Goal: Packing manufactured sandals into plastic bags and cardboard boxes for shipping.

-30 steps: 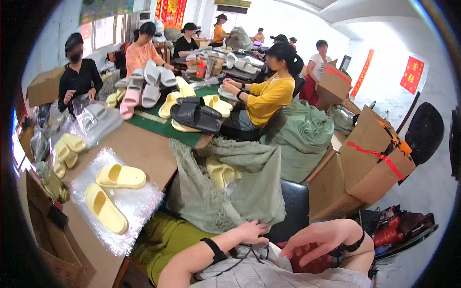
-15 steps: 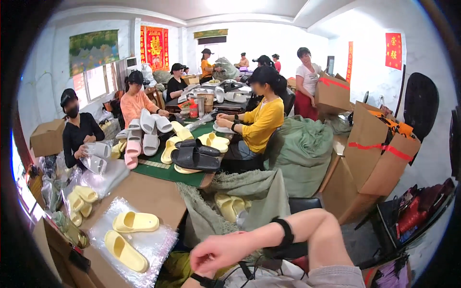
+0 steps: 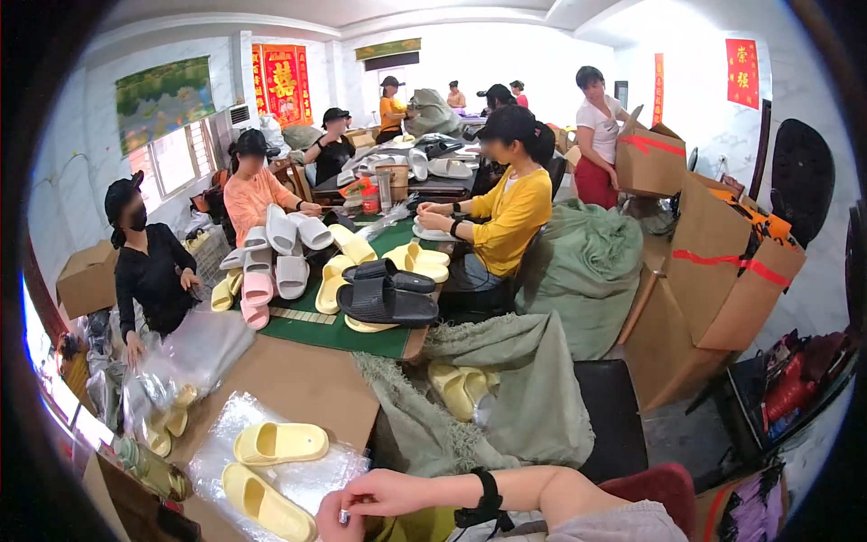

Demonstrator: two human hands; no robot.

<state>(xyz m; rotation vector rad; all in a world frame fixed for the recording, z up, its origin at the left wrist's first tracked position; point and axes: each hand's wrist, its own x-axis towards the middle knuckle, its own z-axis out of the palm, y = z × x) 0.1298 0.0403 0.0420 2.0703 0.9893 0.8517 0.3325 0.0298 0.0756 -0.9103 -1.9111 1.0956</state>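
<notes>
At the lower edge, my right hand (image 3: 388,494) reaches left with bent fingers meeting my left hand (image 3: 334,513). Both hands look closed, and a small shiny spot shows between them, too small to name. Just left of them lie two pale yellow slide slippers, the upper slipper (image 3: 282,443) turned sideways and the lower slipper (image 3: 269,502) slanting toward my left hand. Beneath the pair is a stack of clear plastic bags (image 3: 339,465) on a brown cardboard-topped table (image 3: 312,379). A black band (image 3: 480,499) circles my right forearm.
Grey, pink, yellow and black slippers (image 3: 388,303) pile on a green mat. An open green sack (image 3: 533,388) holds yellow slippers beside the table. Co-workers sit around; one person (image 3: 153,262) in black handles clear plastic at left. Cardboard boxes (image 3: 736,271) stand at right.
My right hand has moved down and left, to the edge of the bags, and my left hand now shows beside it. The person in black has lowered the bagged grey slippers out of sight.
</notes>
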